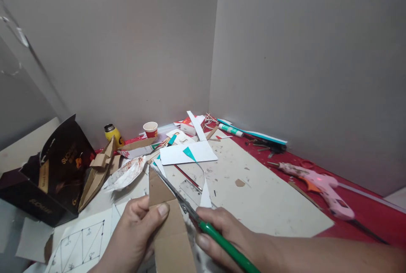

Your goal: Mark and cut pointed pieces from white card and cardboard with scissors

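head view shows the left hand (135, 233) pinching a strip of brown cardboard (168, 226) low over the counter (269, 197), thumb pressed on its face, long axis running from the bottom edge up to a pointed tip. the right hand (222, 233) is closed round green-handled scissors (196, 218), whose blades lie along the strip's right edge, pointing up and left toward that tip. a pink glue gun (320, 186) lies well apart to the right.

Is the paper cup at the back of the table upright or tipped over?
Upright. The paper cup stands on its base with its round rim facing up, near the grey back wall and beside the yellow bottle.
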The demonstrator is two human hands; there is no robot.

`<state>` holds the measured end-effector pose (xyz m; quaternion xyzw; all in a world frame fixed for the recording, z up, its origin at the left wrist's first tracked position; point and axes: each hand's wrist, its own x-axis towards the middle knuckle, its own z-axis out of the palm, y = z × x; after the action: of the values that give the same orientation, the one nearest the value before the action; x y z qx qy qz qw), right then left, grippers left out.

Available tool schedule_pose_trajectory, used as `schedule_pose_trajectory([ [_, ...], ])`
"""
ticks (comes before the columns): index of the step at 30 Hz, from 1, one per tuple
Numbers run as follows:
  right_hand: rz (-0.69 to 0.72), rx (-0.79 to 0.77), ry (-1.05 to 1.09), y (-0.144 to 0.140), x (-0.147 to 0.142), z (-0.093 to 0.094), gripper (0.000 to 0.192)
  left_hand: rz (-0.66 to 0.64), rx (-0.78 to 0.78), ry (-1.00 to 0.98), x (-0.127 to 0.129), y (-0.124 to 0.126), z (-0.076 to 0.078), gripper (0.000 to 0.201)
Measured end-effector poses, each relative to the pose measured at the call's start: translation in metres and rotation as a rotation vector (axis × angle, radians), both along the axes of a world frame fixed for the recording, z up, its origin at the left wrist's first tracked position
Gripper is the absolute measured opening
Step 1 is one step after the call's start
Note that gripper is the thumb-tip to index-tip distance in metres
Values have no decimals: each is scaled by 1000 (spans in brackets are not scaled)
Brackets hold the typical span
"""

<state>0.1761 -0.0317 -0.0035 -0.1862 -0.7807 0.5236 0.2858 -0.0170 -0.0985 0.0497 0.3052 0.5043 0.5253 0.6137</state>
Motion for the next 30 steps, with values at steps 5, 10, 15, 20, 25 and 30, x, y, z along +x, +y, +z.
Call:
schedule_pose_trajectory([
  [5,25,-15,17,0,-1,-3,35,-4,8,9,1,1,-1,31],
  [10,2,22,18,-1,-3,-13,38,-12,16,5,0,1,0,31],
  [15,-57,105,4,0,-2,-14,38,-23,-6,-3,2,0,-3,36],
  [20,-46,30,18,-2,-4,-14,39,-39,-21,-6,5,-1,-7,33],
  [25,-57,-84,70,2,-2,-1,42,-106,-1,-13,0,2,-11,38],
  [30,-242,-146,98,27,5,34,41,-307,-15,-5,-10,9,-7,33],
])
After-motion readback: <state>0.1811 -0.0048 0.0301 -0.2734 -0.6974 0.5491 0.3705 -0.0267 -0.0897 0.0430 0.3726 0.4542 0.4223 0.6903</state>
